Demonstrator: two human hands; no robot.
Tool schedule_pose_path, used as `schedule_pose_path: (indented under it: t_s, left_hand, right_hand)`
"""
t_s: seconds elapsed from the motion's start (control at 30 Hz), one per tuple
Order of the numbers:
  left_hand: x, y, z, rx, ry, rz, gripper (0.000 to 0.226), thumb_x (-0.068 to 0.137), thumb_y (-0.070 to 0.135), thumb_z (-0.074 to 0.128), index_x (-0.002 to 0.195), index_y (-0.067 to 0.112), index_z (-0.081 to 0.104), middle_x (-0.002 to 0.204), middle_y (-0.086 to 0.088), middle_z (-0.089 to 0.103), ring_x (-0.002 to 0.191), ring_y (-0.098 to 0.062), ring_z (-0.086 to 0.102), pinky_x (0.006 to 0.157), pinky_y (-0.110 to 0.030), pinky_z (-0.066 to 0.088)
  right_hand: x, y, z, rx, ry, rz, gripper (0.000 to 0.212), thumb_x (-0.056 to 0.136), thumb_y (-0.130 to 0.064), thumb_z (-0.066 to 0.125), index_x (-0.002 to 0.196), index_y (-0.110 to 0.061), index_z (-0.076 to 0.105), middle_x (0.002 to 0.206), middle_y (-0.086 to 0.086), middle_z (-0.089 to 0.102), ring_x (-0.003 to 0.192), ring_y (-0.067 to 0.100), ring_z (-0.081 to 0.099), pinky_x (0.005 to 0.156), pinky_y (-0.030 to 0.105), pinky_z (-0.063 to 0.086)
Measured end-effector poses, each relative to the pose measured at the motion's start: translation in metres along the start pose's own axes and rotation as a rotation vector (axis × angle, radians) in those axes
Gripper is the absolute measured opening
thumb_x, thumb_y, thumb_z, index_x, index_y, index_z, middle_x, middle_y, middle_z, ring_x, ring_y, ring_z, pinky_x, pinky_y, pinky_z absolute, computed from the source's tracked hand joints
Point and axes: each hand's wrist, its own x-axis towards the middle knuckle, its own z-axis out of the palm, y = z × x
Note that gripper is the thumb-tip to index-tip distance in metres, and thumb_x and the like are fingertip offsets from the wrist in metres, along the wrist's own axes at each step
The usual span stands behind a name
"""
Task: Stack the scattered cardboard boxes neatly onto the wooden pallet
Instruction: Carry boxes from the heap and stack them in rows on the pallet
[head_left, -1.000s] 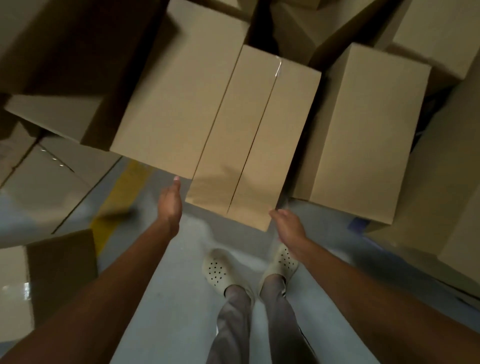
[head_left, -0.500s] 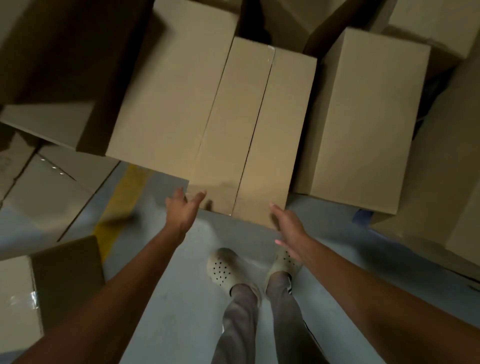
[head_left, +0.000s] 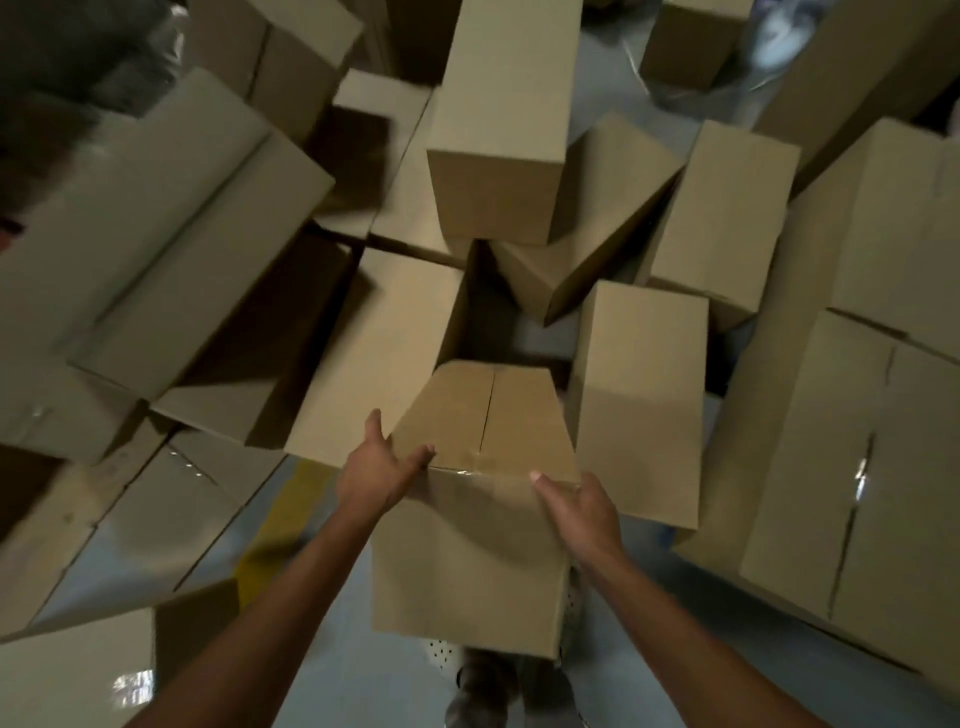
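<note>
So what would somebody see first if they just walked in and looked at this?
The tall brown cardboard box in the middle catches the eye first, held upright between the left hand and the right hand. All around it sits a jumble of other brown cardboard boxes, tipped at every angle. A yellow stripe shows on the grey floor just left of the hands.

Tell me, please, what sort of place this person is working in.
Probably a warehouse or storeroom: plain cardboard boxes lie scattered and piled all around, and the smooth grey floor carries a yellow painted line.
</note>
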Motion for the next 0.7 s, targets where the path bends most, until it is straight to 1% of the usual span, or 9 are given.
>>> schedule_pose_path:
  t_s: [0.07, 0.1, 0.17, 0.23, 0.4, 0.47, 0.53, 0.63, 0.7]
  left_hand:
    - [-0.028, 0.025, -0.026, 0.050, -0.002, 0.019, 0.089, 0.093, 0.055, 0.061, 0.160, 0.021, 0.013, 0.145, -0.021, 0.052, 0.126, -0.042, 0.055, 0.101, -0.048, 0.048]
    - [-0.043, 0.038, -0.039, 0.066, 0.007, 0.040, 0.081, 0.097, 0.054, 0.056, 0.160, 0.021, 0.016, 0.144, -0.020, 0.054, 0.126, -0.040, 0.055, 0.101, -0.047, 0.047]
    - [-0.074, 0.057, -0.063, 0.077, 0.031, 0.079, 0.067, 0.100, 0.054, 0.050, 0.156, 0.024, 0.030, 0.140, -0.019, 0.057, 0.125, -0.037, 0.056, 0.102, -0.046, 0.047]
    - [-0.105, 0.076, -0.091, 0.109, 0.051, 0.112, 0.060, 0.100, 0.057, 0.045, 0.153, 0.030, 0.037, 0.140, -0.017, 0.056, 0.125, -0.035, 0.055, 0.103, -0.046, 0.045]
    - [-0.182, 0.114, -0.143, 0.130, -0.037, 0.275, 0.050, 0.105, 0.053, 0.038, 0.150, 0.034, 0.046, 0.141, -0.009, 0.054, 0.124, -0.024, 0.056, 0.099, -0.037, 0.044]
    - [-0.203, 0.122, -0.155, 0.099, -0.062, 0.338, 0.066, 0.095, 0.071, 0.038, 0.148, 0.031, 0.049, 0.134, 0.000, 0.057, 0.113, -0.015, 0.060, 0.091, -0.029, 0.045]
    - [-0.217, 0.130, -0.163, 0.031, -0.018, 0.361, 0.087, 0.084, 0.086, 0.036, 0.147, 0.029, 0.051, 0.141, -0.002, 0.058, 0.119, -0.018, 0.060, 0.091, -0.030, 0.046]
    - [-0.224, 0.144, -0.175, -0.106, 0.104, 0.299, 0.068, 0.097, 0.064, 0.045, 0.152, 0.024, 0.043, 0.149, -0.008, 0.052, 0.132, -0.027, 0.052, 0.097, -0.037, 0.044]
    - [-0.224, 0.152, -0.185, -0.243, 0.083, 0.271, 0.070, 0.096, 0.062, 0.050, 0.155, 0.025, 0.037, 0.154, -0.008, 0.045, 0.136, -0.031, 0.048, 0.108, -0.045, 0.042]
  right_hand:
    - [-0.026, -0.028, -0.026, -0.017, -0.022, -0.041, 0.058, 0.085, -0.058, 0.070, 0.128, -0.021, 0.058, 0.118, -0.002, 0.064, 0.110, 0.022, 0.062, 0.095, 0.037, 0.052]
    - [-0.039, -0.041, -0.039, -0.037, -0.028, -0.063, 0.066, 0.081, -0.065, 0.070, 0.131, -0.024, 0.056, 0.124, 0.000, 0.064, 0.112, 0.022, 0.061, 0.098, 0.041, 0.052]
    - [-0.065, -0.064, -0.065, -0.114, -0.022, -0.114, 0.090, 0.076, -0.071, 0.070, 0.150, -0.032, 0.039, 0.144, 0.007, 0.053, 0.130, 0.030, 0.051, 0.108, 0.046, 0.045]
    - [-0.092, -0.083, -0.089, -0.123, -0.009, -0.166, 0.096, 0.077, -0.070, 0.071, 0.156, -0.040, 0.025, 0.151, 0.010, 0.042, 0.137, 0.034, 0.041, 0.109, 0.048, 0.042]
    - [-0.152, -0.121, -0.137, -0.040, 0.054, -0.260, 0.082, 0.079, -0.067, 0.072, 0.148, -0.049, 0.032, 0.150, 0.009, 0.037, 0.132, 0.034, 0.044, 0.099, 0.050, 0.049]
    - [-0.167, -0.136, -0.152, 0.003, 0.067, -0.298, 0.077, 0.081, -0.066, 0.070, 0.146, -0.048, 0.034, 0.154, 0.007, 0.036, 0.133, 0.033, 0.046, 0.099, 0.049, 0.050]
    - [-0.179, -0.154, -0.164, 0.027, 0.068, -0.332, 0.073, 0.083, -0.068, 0.066, 0.146, -0.046, 0.035, 0.155, 0.004, 0.040, 0.133, 0.031, 0.048, 0.101, 0.049, 0.049]
    - [-0.195, -0.179, -0.177, 0.057, 0.099, -0.342, 0.070, 0.086, -0.071, 0.059, 0.146, -0.044, 0.036, 0.152, 0.003, 0.045, 0.131, 0.030, 0.050, 0.101, 0.046, 0.048]
    - [-0.206, -0.192, -0.183, 0.084, 0.153, -0.349, 0.068, 0.088, -0.071, 0.056, 0.147, -0.042, 0.038, 0.152, 0.003, 0.046, 0.132, 0.029, 0.049, 0.102, 0.047, 0.047]
